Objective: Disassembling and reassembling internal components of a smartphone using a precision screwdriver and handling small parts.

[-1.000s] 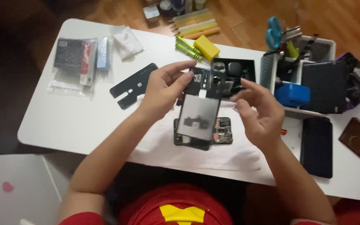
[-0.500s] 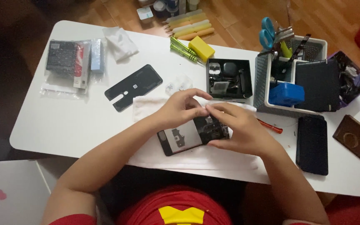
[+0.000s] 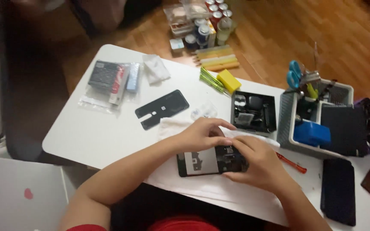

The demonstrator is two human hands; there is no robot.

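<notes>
Opened phone (image 3: 204, 161) lies back-up on a white cloth (image 3: 219, 188) at the near edge of the white table (image 3: 91, 132); its right end is covered by both hands, so inner parts there are hard to make out; left hand (image 3: 200, 134) rests curled over the upper edge, fingertips pressed down; right hand (image 3: 258, 164) cups the right end, fingers bent onto it, whether pinching anything cannot be told; red screwdriver (image 3: 292, 162) lies just beside, partly hidden.

Opened black phone (image 3: 202, 162), back off, innards exposed, flat on white cloth (image 3: 202, 190) btwn both hands.
</notes>
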